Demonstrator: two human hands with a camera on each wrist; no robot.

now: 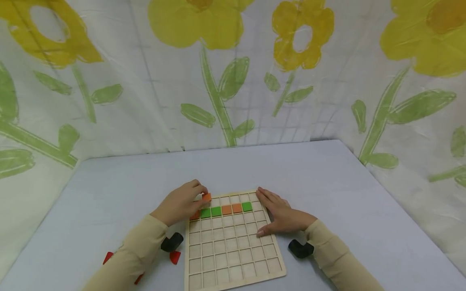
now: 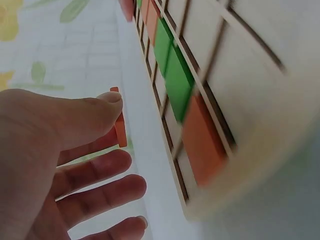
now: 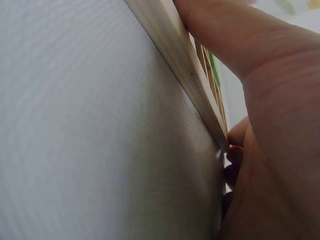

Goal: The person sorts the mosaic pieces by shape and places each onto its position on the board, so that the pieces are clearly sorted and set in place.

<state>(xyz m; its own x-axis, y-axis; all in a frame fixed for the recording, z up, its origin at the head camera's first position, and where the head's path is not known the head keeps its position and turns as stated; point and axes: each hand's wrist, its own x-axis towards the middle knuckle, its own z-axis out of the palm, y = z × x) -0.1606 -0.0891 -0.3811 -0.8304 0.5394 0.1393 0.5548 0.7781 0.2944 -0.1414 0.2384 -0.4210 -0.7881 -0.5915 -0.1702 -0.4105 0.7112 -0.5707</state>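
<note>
My left hand [image 1: 183, 204] pinches an orange square tile [image 1: 206, 197] between thumb and index finger, over the far left corner of the wooden grid board [image 1: 230, 244]. The left wrist view shows this tile [image 2: 120, 131] edge-on, with the other fingers spread loosely below it. In the board's second row from the far side lie an orange tile [image 1: 195, 216], two green tiles [image 1: 210, 212], two orange tiles [image 1: 231, 209] and one more green tile [image 1: 246, 206]. Along the right edge rests my right hand [image 1: 282, 216], fingertips at the far corner and thumb over the nearer squares.
Red pieces lie left of the board: a wedge [image 1: 175, 257] beside its edge and others partly covered by the left sleeve [image 1: 134, 254]. Black wrist devices [image 1: 301, 248] sit under both wrists. A flowered curtain [image 1: 156, 101] hangs behind the white table [image 1: 120, 178].
</note>
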